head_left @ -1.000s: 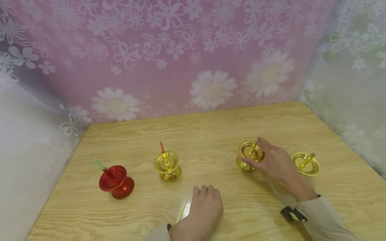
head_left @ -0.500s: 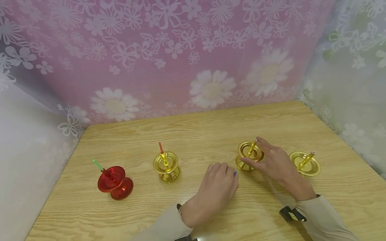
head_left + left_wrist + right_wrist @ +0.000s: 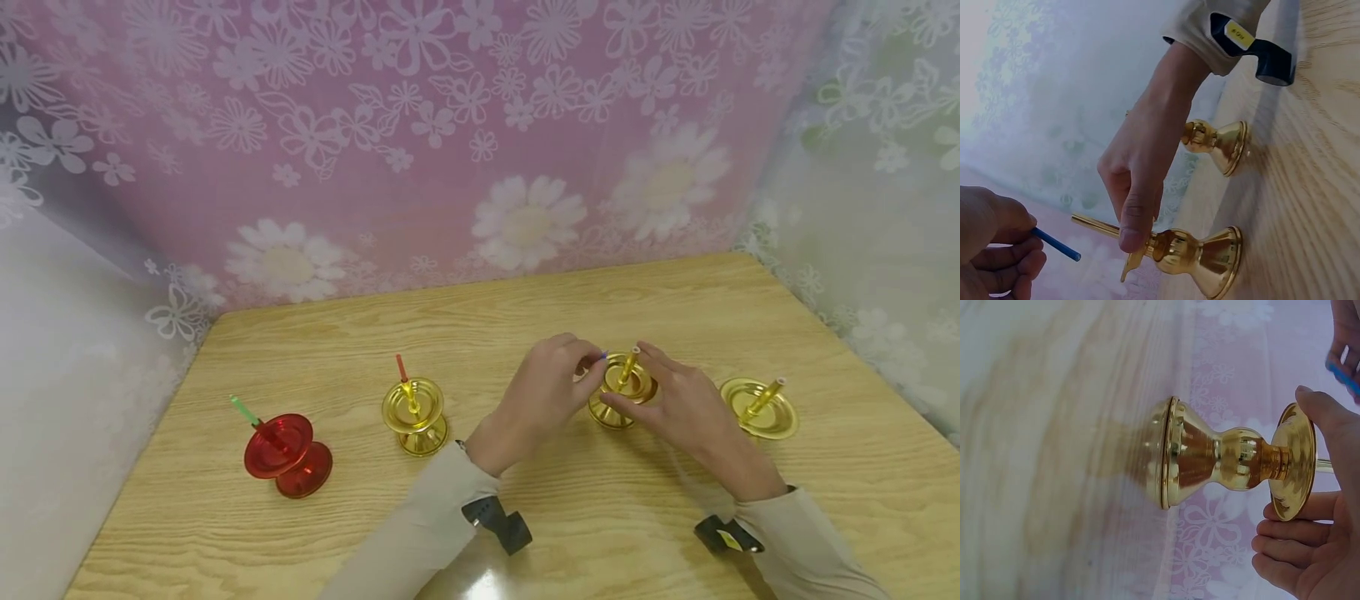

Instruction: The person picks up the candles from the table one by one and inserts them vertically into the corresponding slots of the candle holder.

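In the head view my left hand [image 3: 543, 396] is close to the left side of a gold candle holder [image 3: 611, 412]. It pinches a thin blue stick [image 3: 1057, 244] between thumb and fingers. The stick's free end lies below the tip of the holder's upright tube [image 3: 1094, 225], apart from it in the left wrist view. My right hand [image 3: 678, 408] holds the same holder by its dish [image 3: 1294, 462], thumb on one edge and fingers on the other. The holder stands upright on its flared base on the table.
A second gold holder [image 3: 776, 421] with a bare tube stands to the right. To the left are a gold holder [image 3: 423, 437] with a red stick [image 3: 401, 367] and a red holder [image 3: 306, 471] with a green stick [image 3: 243, 409]. A wooden table [image 3: 510, 325] meets a flowered backdrop.
My left hand has moved from the front of the table, where a pale green stick lay, up and right to the gold holder, carrying the blue stick. My right hand has stayed on the holder.
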`<state>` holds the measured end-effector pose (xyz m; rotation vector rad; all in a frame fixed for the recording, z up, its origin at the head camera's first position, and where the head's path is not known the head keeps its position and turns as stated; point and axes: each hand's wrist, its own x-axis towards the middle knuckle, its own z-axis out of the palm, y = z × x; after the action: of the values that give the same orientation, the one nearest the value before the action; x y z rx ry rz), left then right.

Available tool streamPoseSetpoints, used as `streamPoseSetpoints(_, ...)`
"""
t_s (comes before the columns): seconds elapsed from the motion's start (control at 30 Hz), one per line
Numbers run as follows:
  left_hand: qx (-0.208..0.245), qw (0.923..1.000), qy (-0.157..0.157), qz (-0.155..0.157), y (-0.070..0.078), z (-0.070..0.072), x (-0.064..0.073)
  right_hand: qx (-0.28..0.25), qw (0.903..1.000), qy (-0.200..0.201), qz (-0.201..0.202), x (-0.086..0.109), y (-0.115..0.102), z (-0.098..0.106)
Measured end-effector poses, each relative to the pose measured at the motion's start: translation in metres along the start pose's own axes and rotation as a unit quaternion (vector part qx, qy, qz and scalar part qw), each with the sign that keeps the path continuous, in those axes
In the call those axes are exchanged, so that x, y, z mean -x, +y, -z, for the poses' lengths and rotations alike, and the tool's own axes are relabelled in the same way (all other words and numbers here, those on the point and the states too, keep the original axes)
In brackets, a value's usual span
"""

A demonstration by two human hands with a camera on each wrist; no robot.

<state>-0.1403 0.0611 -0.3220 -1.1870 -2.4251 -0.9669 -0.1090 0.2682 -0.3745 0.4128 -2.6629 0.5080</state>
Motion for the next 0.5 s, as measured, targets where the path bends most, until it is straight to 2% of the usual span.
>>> streamPoseSetpoints(0.17,0.056,0.9981,0.023,-0.004,0.0,-0.001,-0.018,0.0,1.0,0.006,0.005,0.001,0.001,0.0)
streamPoseSetpoints(0.3,0.065,0.9964,0.052,-0.016,0.003,-0.003,-0.03,0.005,1.0,0.006,0.006,0.001,0.002,0.0)
streamPoseSetpoints(0.5,0.082,0.9949,0.057,-0.013,0.008,-0.003,-0.043,0.001,0.9999,-0.009,0.007,0.0,0.001,0.001)
